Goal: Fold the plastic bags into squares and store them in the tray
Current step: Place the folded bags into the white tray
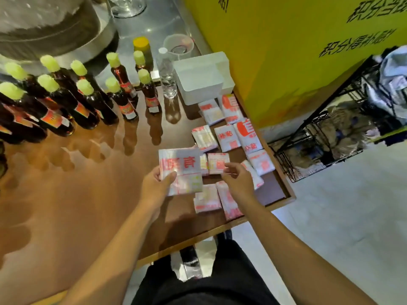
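A glossy brown wooden table (72, 194) fills the left and centre of the frame, its near edge running diagonally from the lower left up to the right. A large yellow panel with black printed characters (286, 51) rises at the upper right, close against the table's far right side. A big grey metal pot (50, 25) sits in the upper left corner. Below it stands a cluster of dark glass bottles with pale green caps (88, 91), crowding the left half of the table. A black wire rack (319, 139) holding bundled goods stands on the pale floor at right. Along the table's right edge lies a shallow dark brown tray (273, 190), holding about a dozen folded white plastic bags with red print (226, 137), with bare room at its near right corner. A white rectangular box (200, 78) and a clear plastic water bottle (167, 78) stand at the tray's far end. At centre, the left hand (156, 186) grips a larger partly folded white and red plastic bag (180, 170), thumb on top, over the tray's left edge. The right hand (237, 179) pinches a small folded square bag (218, 164) just beside it.
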`<state>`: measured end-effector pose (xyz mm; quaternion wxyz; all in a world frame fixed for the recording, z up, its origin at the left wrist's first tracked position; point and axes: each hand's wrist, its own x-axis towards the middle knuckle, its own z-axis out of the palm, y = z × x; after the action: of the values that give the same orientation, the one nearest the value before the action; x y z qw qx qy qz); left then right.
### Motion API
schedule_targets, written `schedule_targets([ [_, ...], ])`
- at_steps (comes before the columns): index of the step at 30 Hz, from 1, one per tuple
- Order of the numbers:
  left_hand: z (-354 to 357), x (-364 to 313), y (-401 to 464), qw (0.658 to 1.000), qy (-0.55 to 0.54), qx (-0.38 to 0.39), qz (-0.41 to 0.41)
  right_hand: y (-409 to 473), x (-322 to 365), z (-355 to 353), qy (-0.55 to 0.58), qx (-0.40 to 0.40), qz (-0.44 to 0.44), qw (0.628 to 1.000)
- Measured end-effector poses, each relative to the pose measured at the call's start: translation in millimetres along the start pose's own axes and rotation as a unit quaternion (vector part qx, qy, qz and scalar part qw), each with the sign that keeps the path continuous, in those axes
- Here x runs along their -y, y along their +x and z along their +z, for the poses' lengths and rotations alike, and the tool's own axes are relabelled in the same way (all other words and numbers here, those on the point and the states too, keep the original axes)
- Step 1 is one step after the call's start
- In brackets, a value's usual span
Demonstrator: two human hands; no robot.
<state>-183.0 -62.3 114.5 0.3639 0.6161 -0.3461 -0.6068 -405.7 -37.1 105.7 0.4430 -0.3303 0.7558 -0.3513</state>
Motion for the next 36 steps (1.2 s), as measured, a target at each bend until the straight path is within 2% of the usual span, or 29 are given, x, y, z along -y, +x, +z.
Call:
schedule_targets([
  [4, 29, 28, -8, 0.996, -0.030, -0.076, -0.041, 30, -47, -54, -0.119, -0.011, 0.012, 0.993],
  [7, 52, 56, -19, 0.990, -0.039, -0.121, -0.066, 31, -68, -69, -0.166, 0.034, -0.007, 0.985],
  [9, 67, 71, -26, 0.986, -0.044, -0.140, -0.085, 29, -78, -70, -0.196, 0.069, 0.021, 0.978],
  [11, 79, 81, -31, 0.982, -0.044, -0.148, -0.105, 31, -86, -66, -0.174, 0.090, 0.054, 0.979],
  [16, 90, 103, -27, 0.983, 0.009, -0.136, -0.120, 37, -95, -53, -0.143, 0.060, 0.139, 0.978],
  [19, 86, 120, -19, 0.978, 0.059, -0.151, -0.133, 41, -97, -41, -0.155, 0.027, 0.166, 0.973],
  [23, 75, 133, -9, 0.977, 0.096, -0.131, -0.137, 39, -99, -25, -0.136, 0.008, 0.197, 0.971],
  [29, 65, 135, -4, 0.983, 0.071, -0.101, -0.133, 32, -98, -16, -0.049, 0.025, 0.235, 0.970],
  [36, 51, 131, -8, 0.988, -0.001, -0.047, -0.146, 31, -91, -24, -0.042, 0.077, 0.234, 0.968],
])
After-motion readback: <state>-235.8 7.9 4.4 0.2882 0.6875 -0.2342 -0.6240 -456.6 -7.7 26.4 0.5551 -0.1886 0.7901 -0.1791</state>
